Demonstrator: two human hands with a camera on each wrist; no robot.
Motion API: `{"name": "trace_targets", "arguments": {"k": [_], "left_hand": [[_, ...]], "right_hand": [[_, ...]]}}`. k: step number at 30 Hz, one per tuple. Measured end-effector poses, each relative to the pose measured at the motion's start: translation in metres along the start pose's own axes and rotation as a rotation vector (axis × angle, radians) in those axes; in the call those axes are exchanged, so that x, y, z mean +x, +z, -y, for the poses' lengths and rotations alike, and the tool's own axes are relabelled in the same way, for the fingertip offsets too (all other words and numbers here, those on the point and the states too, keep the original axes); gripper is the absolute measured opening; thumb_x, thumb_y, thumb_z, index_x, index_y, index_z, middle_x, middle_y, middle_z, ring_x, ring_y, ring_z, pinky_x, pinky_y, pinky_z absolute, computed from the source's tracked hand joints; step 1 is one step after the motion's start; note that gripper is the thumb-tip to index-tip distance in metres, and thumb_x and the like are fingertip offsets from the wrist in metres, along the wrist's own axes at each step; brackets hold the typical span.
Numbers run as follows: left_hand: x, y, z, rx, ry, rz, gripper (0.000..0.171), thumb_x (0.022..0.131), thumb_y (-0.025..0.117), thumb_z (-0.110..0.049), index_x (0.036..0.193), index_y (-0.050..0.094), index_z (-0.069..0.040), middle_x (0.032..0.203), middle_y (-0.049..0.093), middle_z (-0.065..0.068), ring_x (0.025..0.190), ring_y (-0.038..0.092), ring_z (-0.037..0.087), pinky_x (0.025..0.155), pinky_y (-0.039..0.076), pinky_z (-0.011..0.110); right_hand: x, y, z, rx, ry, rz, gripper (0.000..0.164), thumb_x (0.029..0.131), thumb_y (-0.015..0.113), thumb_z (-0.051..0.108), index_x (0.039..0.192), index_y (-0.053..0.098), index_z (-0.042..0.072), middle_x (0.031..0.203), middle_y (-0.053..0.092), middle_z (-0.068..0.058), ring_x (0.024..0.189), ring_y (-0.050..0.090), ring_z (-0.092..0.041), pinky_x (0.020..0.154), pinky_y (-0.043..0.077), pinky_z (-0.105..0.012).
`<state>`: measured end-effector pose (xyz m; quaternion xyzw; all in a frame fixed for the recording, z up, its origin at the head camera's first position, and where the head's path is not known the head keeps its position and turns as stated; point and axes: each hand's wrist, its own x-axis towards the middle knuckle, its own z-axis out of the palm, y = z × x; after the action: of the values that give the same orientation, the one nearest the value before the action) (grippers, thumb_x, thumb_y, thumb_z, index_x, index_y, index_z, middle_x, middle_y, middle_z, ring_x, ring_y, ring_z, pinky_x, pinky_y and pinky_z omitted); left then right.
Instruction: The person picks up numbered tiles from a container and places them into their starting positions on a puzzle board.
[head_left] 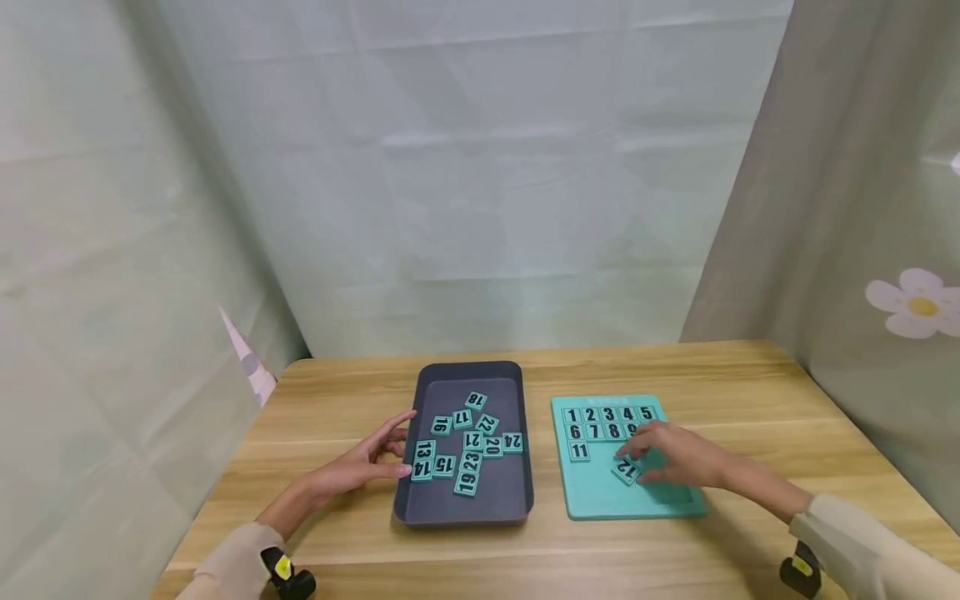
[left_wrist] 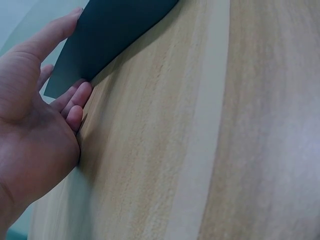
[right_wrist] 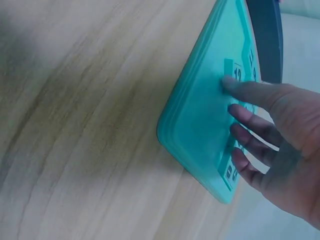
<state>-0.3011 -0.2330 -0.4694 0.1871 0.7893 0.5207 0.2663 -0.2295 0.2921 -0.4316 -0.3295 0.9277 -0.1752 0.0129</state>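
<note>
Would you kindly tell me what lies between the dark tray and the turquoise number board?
Only bare wooden tabletop lies there, seen in the head view.

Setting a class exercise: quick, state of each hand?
Left hand: open, touching the tray.
Right hand: at tile 12; pinching it or not, cannot be told.

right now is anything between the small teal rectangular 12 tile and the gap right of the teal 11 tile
Nothing visible; only bare, flat teal board separates the 12 tile from the gap beside the 11 tile, with the bare right hand at the former.
</note>
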Motion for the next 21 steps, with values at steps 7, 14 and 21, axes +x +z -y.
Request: {"name": "trace_targets", "arguments": {"k": [7,14,21], "left_hand": [[0.0,-0.002,0.0,0.011,0.014,0.008,0.084,0.099,0.068,-0.024,0.164,0.016,-0.029,0.155,0.034,0.019,0.124,0.043,0.026,0.101,0.037,0.038],[0.001,-0.003,-0.001,-0.001,0.002,0.004,0.084,0.098,0.069,-0.024,0.164,0.017,-0.032,0.156,0.035,0.017,0.124,0.042,0.026,0.102,0.035,0.038],[0.001,-0.002,0.0,-0.003,-0.002,0.013,0.084,0.098,0.069,-0.025,0.164,0.016,-0.031,0.156,0.033,0.018,0.126,0.041,0.028,0.101,0.035,0.038]], "right_hand": [[0.003,0.008,0.0,-0.063,0.06,-0.081,0.033,0.08,0.086,0.039,0.1,0.078,0.014,0.086,0.066,0.011,0.079,0.055,-0.002,0.068,0.048,-0.024],[0.006,0.002,-0.001,-0.013,0.057,-0.06,0.049,0.077,0.088,0.035,0.115,0.076,0.007,0.084,0.067,0.011,0.077,0.056,-0.001,0.065,0.048,-0.023],[0.008,-0.002,-0.004,0.062,-0.05,0.0,0.029,0.085,0.081,0.012,0.113,0.076,0.005,0.086,0.068,0.008,0.08,0.06,0.0,0.07,0.054,-0.025]]}}
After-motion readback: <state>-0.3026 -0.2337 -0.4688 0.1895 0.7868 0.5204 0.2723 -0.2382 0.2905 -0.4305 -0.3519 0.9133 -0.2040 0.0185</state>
